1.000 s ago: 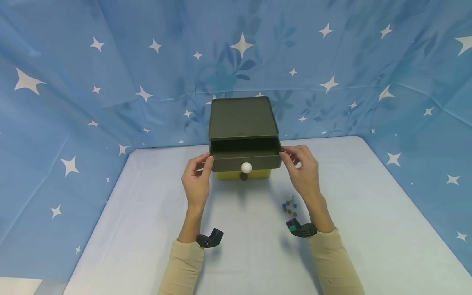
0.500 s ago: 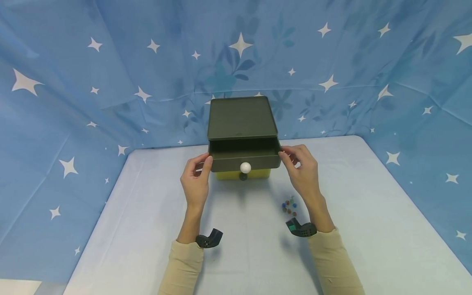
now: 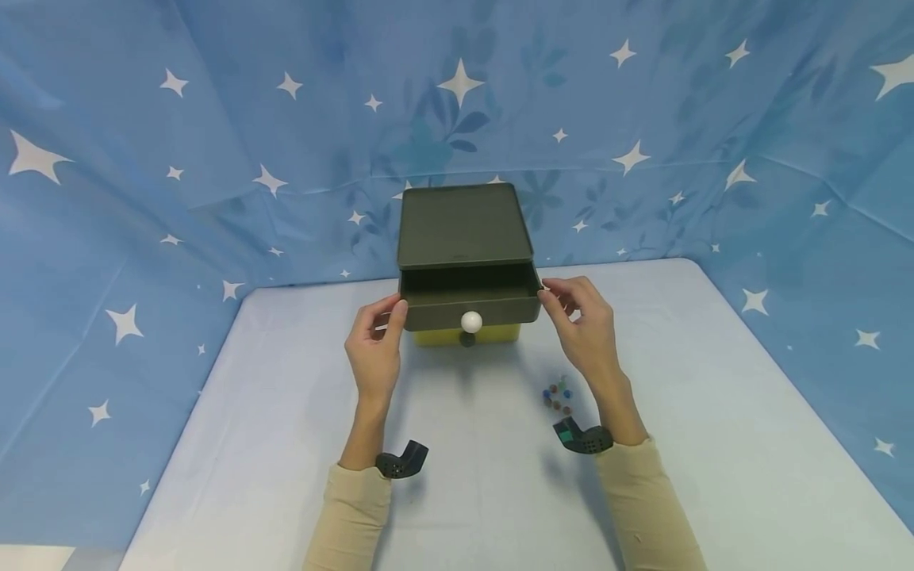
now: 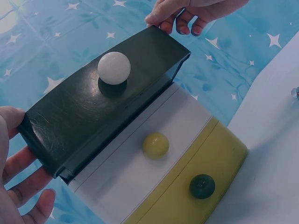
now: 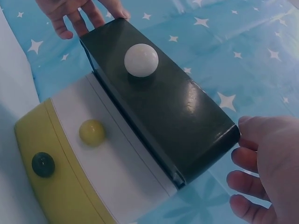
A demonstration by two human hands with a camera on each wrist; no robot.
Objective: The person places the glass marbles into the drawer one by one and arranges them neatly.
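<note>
A dark green drawer [image 3: 435,317] with a round white knob [image 3: 471,322] stands pulled out from the top of a small drawer cabinet [image 3: 466,226]. Its inside shows bare in the head view. My left hand [image 3: 374,349] holds the drawer's left front corner, thumb on the front edge and fingers along the side. At the opposite corner, my right hand [image 3: 589,329] grips with thumb and fingertips. Below, the wrist views show a white drawer [image 4: 187,100] with a yellow knob [image 4: 155,145] and a yellow drawer [image 4: 224,151] with a dark green knob [image 4: 202,186], both pushed in.
Several small coloured glass balls [image 3: 557,396], like marbles, lie on the white table [image 3: 471,476] left of my right forearm. A blue star-patterned cloth [image 3: 286,135] hangs behind the table and at both sides. Each wrist wears a black camera [image 3: 402,460].
The head view has shifted slightly, moving the whole scene a little to the left. Both hands keep their hold on the drawer, which stays pulled out about as far.
</note>
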